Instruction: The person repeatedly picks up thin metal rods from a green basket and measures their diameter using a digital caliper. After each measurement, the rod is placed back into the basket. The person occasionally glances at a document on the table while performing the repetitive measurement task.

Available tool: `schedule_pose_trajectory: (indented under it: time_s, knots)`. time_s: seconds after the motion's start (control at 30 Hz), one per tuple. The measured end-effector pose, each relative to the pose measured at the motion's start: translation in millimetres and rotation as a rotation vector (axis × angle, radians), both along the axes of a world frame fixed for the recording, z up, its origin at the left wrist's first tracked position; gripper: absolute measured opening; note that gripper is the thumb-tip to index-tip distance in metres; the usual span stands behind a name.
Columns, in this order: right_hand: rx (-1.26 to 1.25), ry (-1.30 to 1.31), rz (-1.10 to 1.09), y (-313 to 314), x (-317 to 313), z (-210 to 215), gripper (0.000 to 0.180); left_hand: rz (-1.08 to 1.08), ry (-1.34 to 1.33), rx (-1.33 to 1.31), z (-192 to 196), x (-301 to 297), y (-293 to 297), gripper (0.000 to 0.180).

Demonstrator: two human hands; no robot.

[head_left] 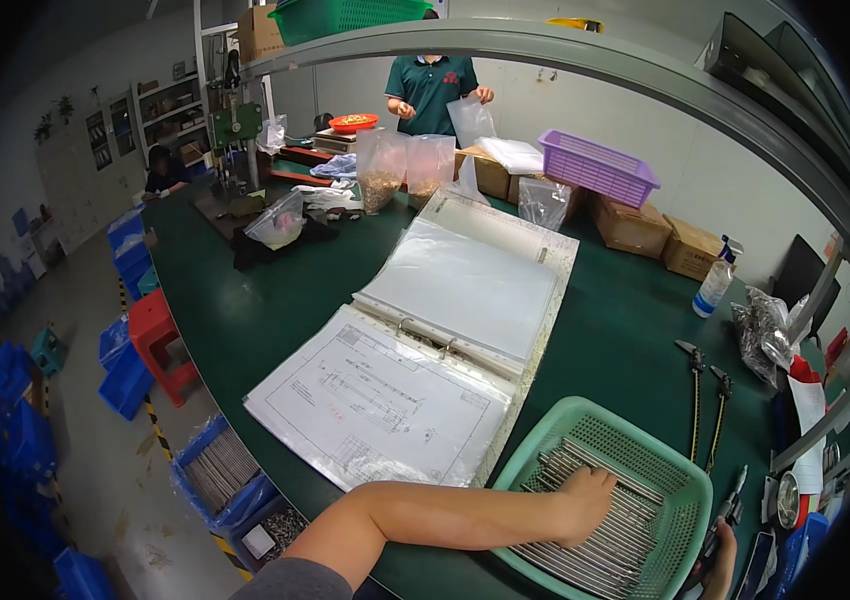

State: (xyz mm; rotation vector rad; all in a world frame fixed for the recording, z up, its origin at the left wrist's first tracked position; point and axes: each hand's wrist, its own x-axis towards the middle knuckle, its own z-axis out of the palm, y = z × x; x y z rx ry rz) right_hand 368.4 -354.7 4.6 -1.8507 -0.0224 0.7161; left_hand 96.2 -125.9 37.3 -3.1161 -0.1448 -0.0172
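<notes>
My left hand reaches into a light green plastic basket. Its fingers are curled closed among slim metal rods, which lie side by side; the fingertips are partly hidden. Just beyond the basket's right side, my right hand is closed around a dark and silver tool that looks like a micrometer. Only part of this hand shows at the lower edge. Left of the basket lies an open ring binder, with a technical drawing in a clear sleeve on its near page.
Two calipers lie right of the basket, near a spray bottle. A purple basket rests on cardboard boxes. Across the green table a person holds a clear bag. Blue bins and a red stool stand at left.
</notes>
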Motion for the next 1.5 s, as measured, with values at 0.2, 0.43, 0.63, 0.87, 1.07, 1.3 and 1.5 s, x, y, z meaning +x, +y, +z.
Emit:
schedule_pose_trajectory:
  time_s: [0.2, 0.43, 0.63, 0.87, 1.07, 1.3, 1.5]
  knots:
    - [0.019, 0.021, 0.024, 1.8, 1.5, 0.2, 0.031, 0.003, -0.021, -0.02, -2.4, 0.1, 0.1, 0.031]
    - [0.017, 0.03, 0.002, 3.4, -2.6, 3.0, 0.03, 0.015, 0.027, -0.014, 2.3, 0.3, -0.4, 0.031]
    - [0.017, 0.019, 0.008, 4.1, -14.6, 12.5, 0.031, 0.007, 0.029, -0.02, 1.1, 0.6, -0.8, 0.033]
    - [0.059, 0.009, -0.018, 9.6, -22.1, 19.4, 0.026, -0.001, 0.058, -0.016, 5.2, 0.0, -0.4, 0.034]
    - [0.058, 0.033, 0.028, 14.0, -33.1, 31.3, 0.025, 0.011, 0.035, -0.024, 1.8, 0.2, -0.5, 0.033]
    - [0.046, 0.065, 0.039, 0.6, -4.2, 4.7, 0.029, 0.013, 0.037, -0.023, 3.0, 0.2, -0.6, 0.032]
    - [0.025, 0.011, 0.028, 0.2, -3.4, 4.2, 0.041, 0.001, 0.009, -0.011, 1.1, -0.3, 0.2, 0.032]
